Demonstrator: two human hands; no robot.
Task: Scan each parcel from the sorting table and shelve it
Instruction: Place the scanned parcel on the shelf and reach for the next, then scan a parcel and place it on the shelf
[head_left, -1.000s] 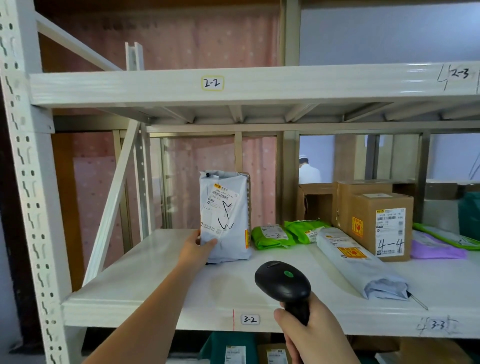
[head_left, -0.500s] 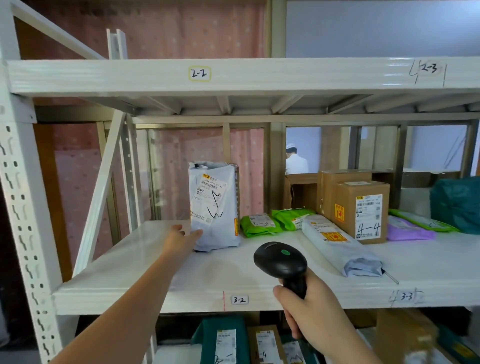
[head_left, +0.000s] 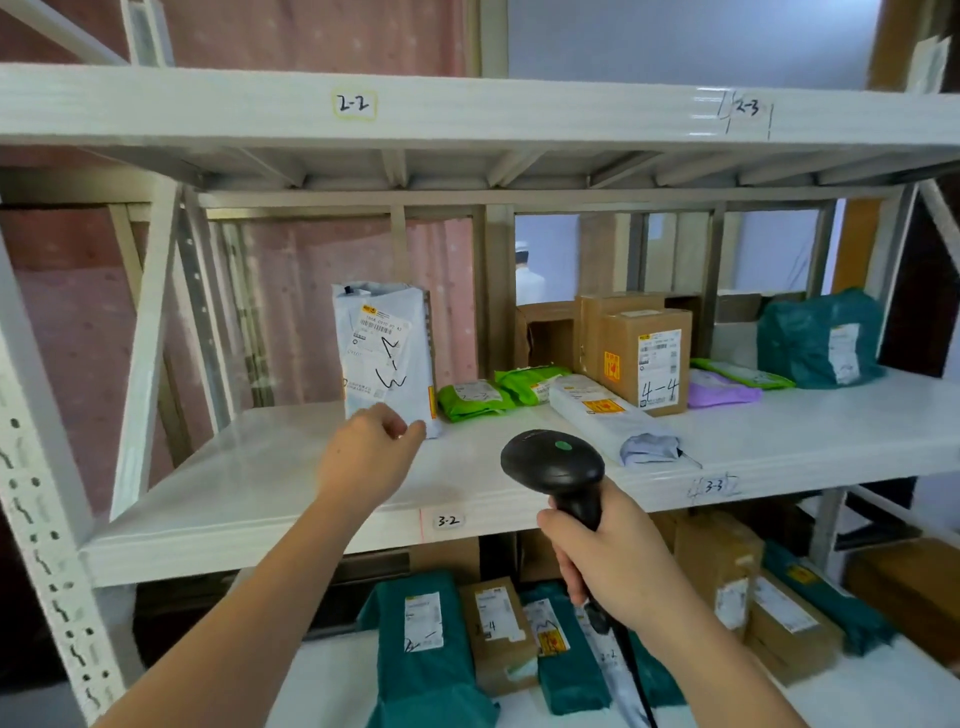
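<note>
A grey-white parcel bag (head_left: 387, 353) with a label and black marker scrawl stands upright on the white shelf (head_left: 270, 467) marked 3-2. My left hand (head_left: 369, 457) hovers just in front of its lower edge, fingers loosely curled, holding nothing. My right hand (head_left: 608, 561) grips the handle of a black barcode scanner (head_left: 558, 467), whose head points toward the shelf.
To the right on the same shelf lie green bags (head_left: 498, 392), a long white bag (head_left: 608, 418), cardboard boxes (head_left: 647, 358), a purple bag (head_left: 722, 389) and a teal bag (head_left: 821, 338). Teal bags and boxes (head_left: 431, 639) fill the shelf below. Shelf 2-2 (head_left: 467, 111) overhangs.
My left hand has let go of the upright parcel and drawn back a little toward me. The view has shifted down and to the right, showing more of the lower shelf.
</note>
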